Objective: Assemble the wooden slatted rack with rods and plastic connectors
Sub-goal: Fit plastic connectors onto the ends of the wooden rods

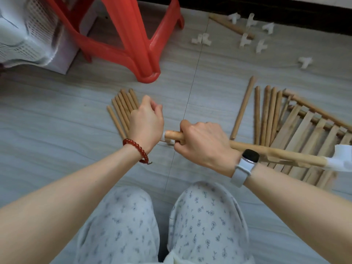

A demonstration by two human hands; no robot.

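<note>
My right hand (202,143) grips a long wooden rod (276,153) near its left end. A white plastic connector (341,159) caps the rod's right end, and another white connector (166,139) sits at its left end, partly hidden by my left hand. My left hand (145,122) hovers over that left end with fingers loosely curled; whether it holds the connector I cannot tell. A bundle of short rods (122,109) lies on the floor just beyond it. To the right lie longer rods (266,115) and the wooden slatted panel (304,134).
Several loose white connectors (245,40) and a rod (230,25) lie scattered at the far right. A red plastic stool (141,44) stands ahead, a white slotted basket (28,31) at far left. My knees in patterned trousers (171,225) are below.
</note>
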